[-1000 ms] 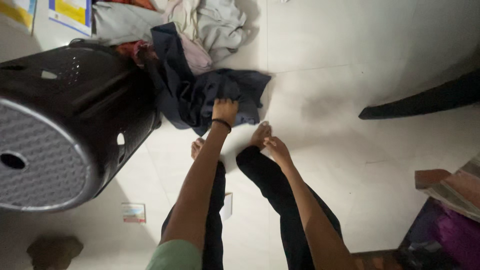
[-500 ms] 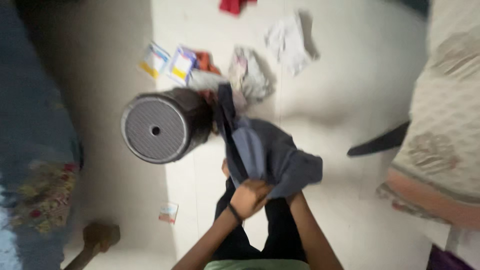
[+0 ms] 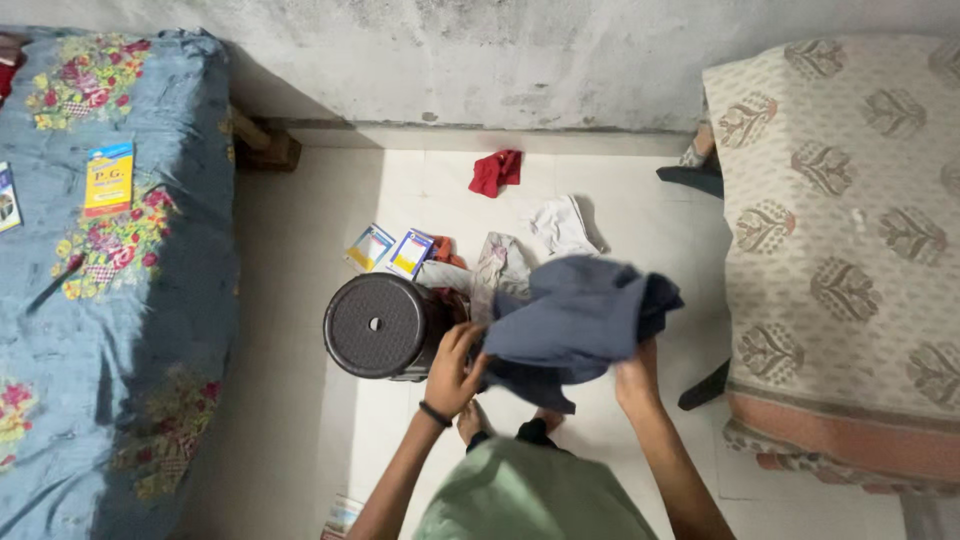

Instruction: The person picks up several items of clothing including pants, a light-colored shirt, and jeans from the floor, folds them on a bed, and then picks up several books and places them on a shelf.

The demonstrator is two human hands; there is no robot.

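I stand over a white tiled floor and hold up a dark blue garment (image 3: 575, 318) with both hands. My left hand (image 3: 455, 368), with a black band at the wrist, grips its left edge. My right hand (image 3: 636, 378) holds its right side from beneath, partly hidden by the cloth. The garment hangs bunched between the hands, over my feet.
A black overturned basket (image 3: 378, 326) lies just left of my left hand. Loose clothes (image 3: 505, 262), a red cloth (image 3: 495, 171), a white cloth (image 3: 560, 225) and two small booklets (image 3: 392, 250) lie beyond. A blue floral bed (image 3: 100, 290) stands at left, a beige patterned bed (image 3: 850, 250) at right.
I have straightened up from crouching: the garment, first grasped on the floor by my left hand, is now lifted and held by both hands. The view pulled far back from the floor.
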